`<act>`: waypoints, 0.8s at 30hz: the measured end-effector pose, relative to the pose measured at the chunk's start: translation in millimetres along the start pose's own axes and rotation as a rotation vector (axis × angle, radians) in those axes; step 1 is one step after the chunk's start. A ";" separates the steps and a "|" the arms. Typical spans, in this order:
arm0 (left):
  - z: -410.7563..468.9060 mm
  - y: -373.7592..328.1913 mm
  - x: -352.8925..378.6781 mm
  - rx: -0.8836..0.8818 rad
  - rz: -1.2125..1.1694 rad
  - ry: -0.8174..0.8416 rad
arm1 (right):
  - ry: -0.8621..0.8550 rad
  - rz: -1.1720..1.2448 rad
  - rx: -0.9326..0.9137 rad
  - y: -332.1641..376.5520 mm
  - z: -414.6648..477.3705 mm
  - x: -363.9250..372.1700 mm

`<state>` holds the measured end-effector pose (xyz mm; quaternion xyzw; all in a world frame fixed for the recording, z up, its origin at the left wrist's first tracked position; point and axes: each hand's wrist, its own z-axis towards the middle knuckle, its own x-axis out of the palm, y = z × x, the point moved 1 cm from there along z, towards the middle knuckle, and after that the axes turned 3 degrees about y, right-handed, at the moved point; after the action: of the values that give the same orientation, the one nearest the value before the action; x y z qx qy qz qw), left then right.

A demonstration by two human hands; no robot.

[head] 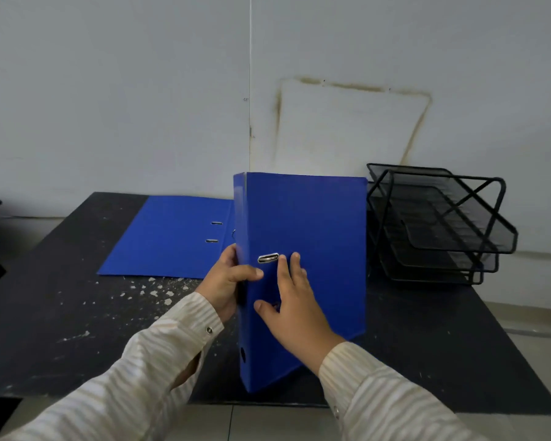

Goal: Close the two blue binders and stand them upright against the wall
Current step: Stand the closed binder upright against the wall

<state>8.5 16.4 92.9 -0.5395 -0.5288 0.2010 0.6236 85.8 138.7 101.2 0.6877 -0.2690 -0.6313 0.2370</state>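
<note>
A closed blue binder is held up off the dark mat, tilted, its spine toward the left and a metal slot on its cover. My left hand grips the spine edge with the thumb over the cover. My right hand lies flat on the cover with fingers spread, pressing it. A second blue binder lies open and flat on the mat behind and to the left, its far edge close to the wall.
A black wire mesh stack of letter trays stands at the right, against the wall. The dark mat has white flecks on its left part. Pale floor tiles show along the near edge.
</note>
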 end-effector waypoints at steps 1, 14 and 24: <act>-0.5 -1.0 1.1 0.036 0.015 -0.004 | -0.018 0.024 -0.010 1.2 0.0 1.3; -20.7 26.9 -15.9 -0.012 0.455 0.267 | -0.299 0.367 0.225 7.2 -20.9 41.8; -33.4 18.6 -15.5 0.001 0.579 0.420 | -0.338 0.573 0.332 10.8 -33.8 35.5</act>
<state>38.2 -5.4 74.3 -0.6963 -0.2141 0.2542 0.6362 120.8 106.5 85.1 0.4995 -0.5848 -0.5918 0.2415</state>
